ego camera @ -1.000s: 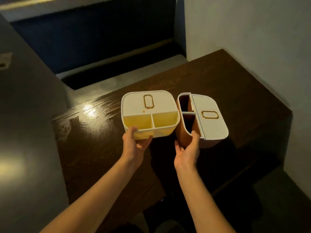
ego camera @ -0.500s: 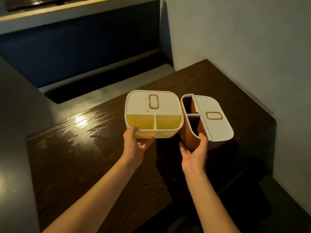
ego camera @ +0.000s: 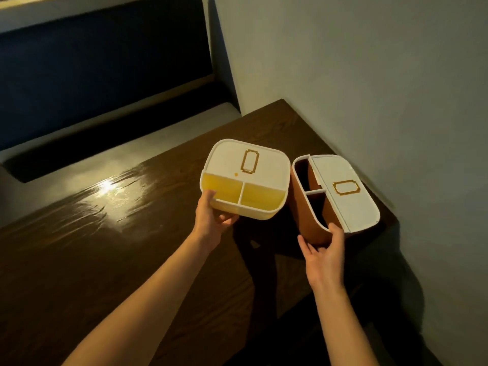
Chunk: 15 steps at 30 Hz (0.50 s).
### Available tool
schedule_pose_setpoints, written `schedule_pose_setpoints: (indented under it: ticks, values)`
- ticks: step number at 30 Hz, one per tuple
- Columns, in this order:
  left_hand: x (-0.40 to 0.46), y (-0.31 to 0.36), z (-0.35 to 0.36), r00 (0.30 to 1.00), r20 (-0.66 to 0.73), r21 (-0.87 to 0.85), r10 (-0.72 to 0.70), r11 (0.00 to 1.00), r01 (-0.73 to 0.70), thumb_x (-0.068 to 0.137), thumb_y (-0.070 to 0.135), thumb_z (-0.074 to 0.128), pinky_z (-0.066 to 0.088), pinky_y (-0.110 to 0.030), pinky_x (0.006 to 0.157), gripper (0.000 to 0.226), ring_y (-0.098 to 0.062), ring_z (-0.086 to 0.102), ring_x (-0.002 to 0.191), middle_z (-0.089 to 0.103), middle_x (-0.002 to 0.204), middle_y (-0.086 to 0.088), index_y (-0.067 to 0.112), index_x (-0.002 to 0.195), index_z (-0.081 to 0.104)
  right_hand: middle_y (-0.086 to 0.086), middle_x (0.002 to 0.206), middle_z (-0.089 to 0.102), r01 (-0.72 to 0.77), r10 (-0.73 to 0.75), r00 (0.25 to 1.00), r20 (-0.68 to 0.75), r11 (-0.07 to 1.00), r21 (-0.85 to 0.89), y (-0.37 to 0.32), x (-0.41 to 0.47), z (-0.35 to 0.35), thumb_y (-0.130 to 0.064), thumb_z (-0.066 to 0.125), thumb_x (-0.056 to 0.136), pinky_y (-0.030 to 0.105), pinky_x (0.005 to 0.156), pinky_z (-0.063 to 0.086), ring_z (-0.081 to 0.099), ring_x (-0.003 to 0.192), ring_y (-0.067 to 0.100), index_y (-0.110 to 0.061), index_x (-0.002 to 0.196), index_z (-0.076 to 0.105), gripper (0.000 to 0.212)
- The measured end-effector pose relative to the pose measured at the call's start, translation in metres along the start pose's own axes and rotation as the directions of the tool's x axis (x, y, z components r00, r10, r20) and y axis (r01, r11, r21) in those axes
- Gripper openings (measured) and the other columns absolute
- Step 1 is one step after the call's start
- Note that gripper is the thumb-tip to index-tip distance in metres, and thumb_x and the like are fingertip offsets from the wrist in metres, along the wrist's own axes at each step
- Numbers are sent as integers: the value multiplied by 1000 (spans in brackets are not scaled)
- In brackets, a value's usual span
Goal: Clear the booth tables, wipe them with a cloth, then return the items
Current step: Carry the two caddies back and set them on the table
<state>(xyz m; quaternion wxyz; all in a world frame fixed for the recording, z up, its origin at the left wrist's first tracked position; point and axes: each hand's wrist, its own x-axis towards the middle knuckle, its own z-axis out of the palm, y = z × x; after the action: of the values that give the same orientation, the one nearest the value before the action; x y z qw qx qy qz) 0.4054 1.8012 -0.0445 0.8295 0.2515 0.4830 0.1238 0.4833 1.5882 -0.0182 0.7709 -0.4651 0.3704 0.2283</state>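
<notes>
Yellow caddy (ego camera: 244,180) at centre frame, white half-lid with a gold frame emblem on its far half, two open yellow compartments on the near half; carried above the dark wooden surface (ego camera: 92,233), tilted toward the camera. Held at its 7 o'clock corner by the left hand (ego camera: 212,220), grip closed on the rim with the thumb inside the left compartment and fingers curled beneath. Just beside it at 3 o'clock, nearly touching, brown caddy (ego camera: 332,196) with the same white half-lid and gold emblem, two dark compartments along its left side; whether resting on the surface or lifted, cannot tell. Right hand (ego camera: 323,253) at its 6 o'clock corner, thumb on the near rim, fingers spread against the brown wall, grip loosely wrapped on it. Bright glare (ego camera: 107,187) on the surface at 9 o'clock. Pale wall (ego camera: 369,75) from 12 to 3 o'clock; dark blue booth seat back (ego camera: 92,62) at 11 o'clock.
</notes>
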Motion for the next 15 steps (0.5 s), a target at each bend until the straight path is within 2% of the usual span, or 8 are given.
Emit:
schedule_pose_setpoints:
  ticks: [5,8,13,15]
  values:
    - [59,-18,66,999,-39,45,-22,999,24,95,38,56,54,-54,92,59,-39,59,119,53,141,-14,23,149,38,16,139,43,-32,32,999,6,999,-11,-56,61,-2,-34,64,93,47,104,49,45,130,36,-26,132,48,42]
    - [83,-17,86,997,-77,99,-4,995,12,94,42,56,55,-53,90,63,-40,61,114,53,142,-13,24,151,35,18,139,44,-41,41,999,13,999,-7,-66,80,-4,-30,64,93,45,101,51,45,129,35,-22,136,48,47]
    - [118,-3,116,993,-122,210,5,977,21,90,52,57,59,-44,69,64,-40,66,106,60,132,-16,22,146,42,19,135,49,-54,54,998,16,998,-44,-81,107,-20,-25,62,94,50,103,49,51,124,36,-21,113,59,20]
    - [130,-2,124,990,-143,245,13,969,22,89,54,58,59,-40,63,66,-38,68,104,63,129,-17,19,144,46,19,135,50,-59,60,998,17,996,-71,-88,118,-31,-24,62,94,49,99,51,52,122,36,-20,118,59,25]
